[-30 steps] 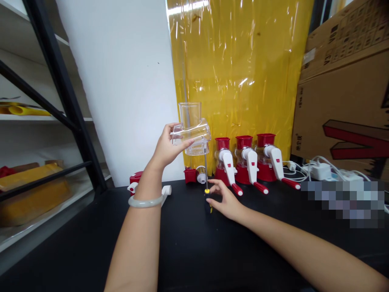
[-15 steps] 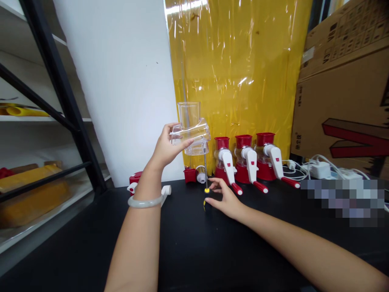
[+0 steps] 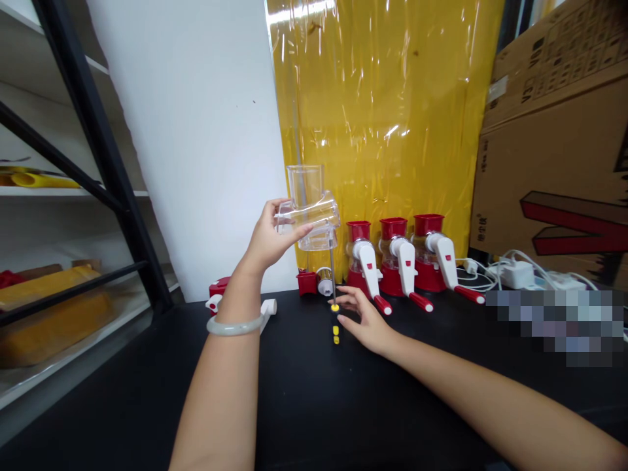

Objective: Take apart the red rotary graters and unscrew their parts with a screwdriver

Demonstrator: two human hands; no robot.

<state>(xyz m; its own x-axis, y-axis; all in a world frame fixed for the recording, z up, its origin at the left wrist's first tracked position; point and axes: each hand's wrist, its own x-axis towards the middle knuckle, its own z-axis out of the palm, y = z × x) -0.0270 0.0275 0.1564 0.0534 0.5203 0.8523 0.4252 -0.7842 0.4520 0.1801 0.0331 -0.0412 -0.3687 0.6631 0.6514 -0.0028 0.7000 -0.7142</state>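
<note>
A clear plastic grinder housing (image 3: pixel 310 209) is held raised above the black counter (image 3: pixel 304 405) by the left hand (image 3: pixel 267 239), fingers clamped on it. Beneath it, a black-and-yellow-handled screwdriver (image 3: pixel 335 320) is stood upright. The right hand (image 3: pixel 366 324) is placed just beside the handle, fingers spread apart.

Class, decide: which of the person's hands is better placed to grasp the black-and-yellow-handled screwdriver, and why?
Right. The right hand lies open beside the black-and-yellow-handled screwdriver, fingertips nearly on its handle, so probably an easy grasp. The left hand is raised, gripping the clear plastic housing.
</note>
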